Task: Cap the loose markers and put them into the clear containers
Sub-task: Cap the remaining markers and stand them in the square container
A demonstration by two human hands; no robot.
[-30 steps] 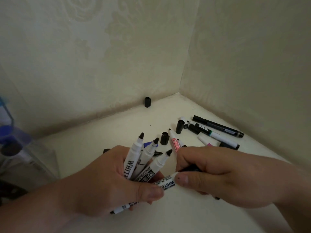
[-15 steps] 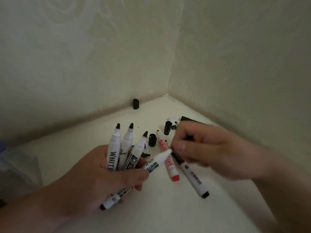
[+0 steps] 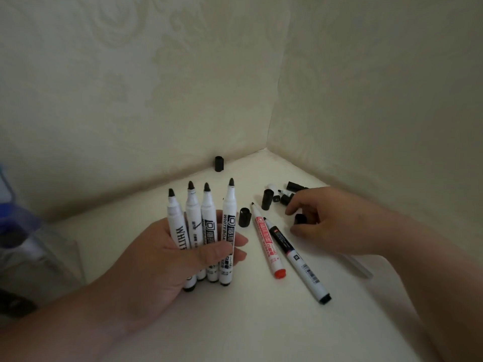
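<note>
My left hand (image 3: pixel 162 259) grips a bunch of several uncapped white whiteboard markers (image 3: pixel 206 226), held upright with their black tips pointing up. My right hand (image 3: pixel 329 223) hovers low over the table to the right, and its thumb and fingers pinch a black cap (image 3: pixel 300 219). Between the hands lie an uncapped red marker (image 3: pixel 266 244) and a thin uncapped black-and-white marker (image 3: pixel 298 257). Loose black caps stand nearby: one (image 3: pixel 244 217) beside the red marker's tip, one (image 3: pixel 266 199) further back. The clear container (image 3: pixel 39 246) is blurred at the left edge.
Another black cap (image 3: pixel 219 163) stands against the back wall near the corner. More caps and marker ends (image 3: pixel 283 195) are heaped behind my right hand's fingers. A pale clear pen (image 3: pixel 359 269) sticks out from under my right wrist. Walls close in at the back and right.
My right hand let go of the marker it was passing over and moved right to the caps, where it now pinches one. My left hand gathered that marker and stood the bunch upright.
</note>
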